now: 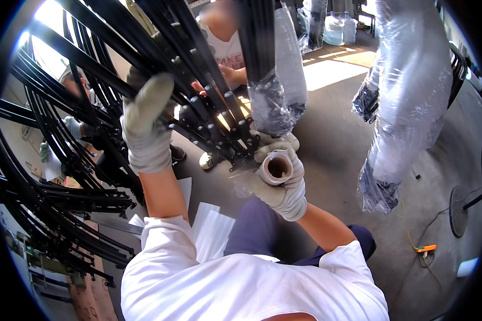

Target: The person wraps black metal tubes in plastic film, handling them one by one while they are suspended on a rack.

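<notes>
My left hand [147,115], in a whitish knitted glove, is raised against a slanting bundle of black tubes [206,109]. Its fingers are smeared by motion, so whether they close on a tube cannot be told. The rounded ends of the tubes point down toward me. My right hand [288,195], gloved alike, is wrapped round a roll of clear stretch film [285,156] with a hollow cardboard core. The roll is just beside the lower tube ends, and a wisp of film shows at its left.
Film-wrapped bundles [407,101] hang or stand at the right. More curved black tubes [64,198] fill the left. A person [227,51] is beyond the bundle, another [85,91] at far left. White foam sheets [211,227] and an orange power strip [426,248] lie on the floor.
</notes>
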